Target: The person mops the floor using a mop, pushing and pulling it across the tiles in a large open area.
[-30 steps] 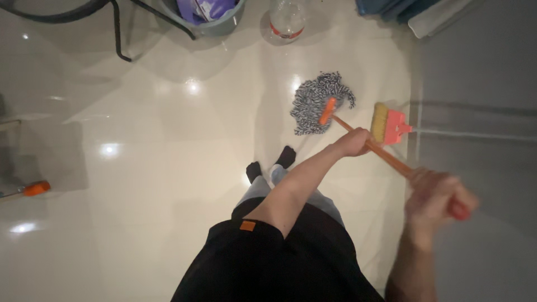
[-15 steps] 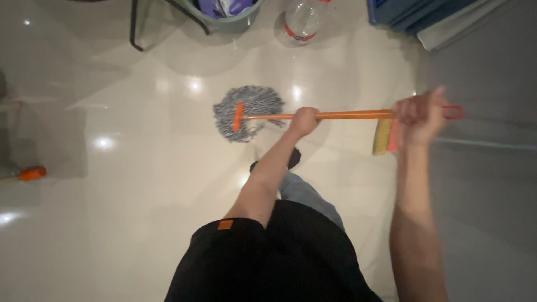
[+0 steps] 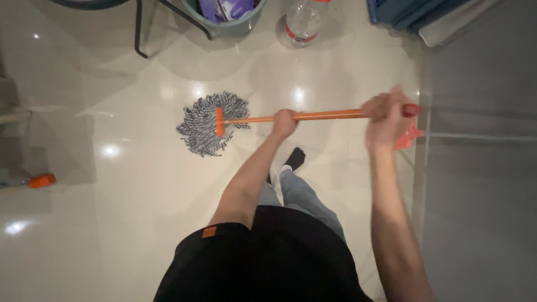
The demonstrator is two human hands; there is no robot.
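I hold a mop with an orange handle level across the view. My left hand grips the handle near its middle. My right hand is closed around the handle's red end, slightly blurred. The grey-and-white string mop head lies spread on the glossy cream floor to the left. Below are my black shorts, light trouser legs and one dark-socked foot.
A pink broom head shows partly behind my right hand by the grey wall. At the top stand a grey bucket, a clear plastic bottle, black chair legs and blue items. An orange-tipped object lies far left.
The mop head has swept from the right, near the pink broom, across to the left. The handle swung from slanted to level, and both hands shifted leftward with it.
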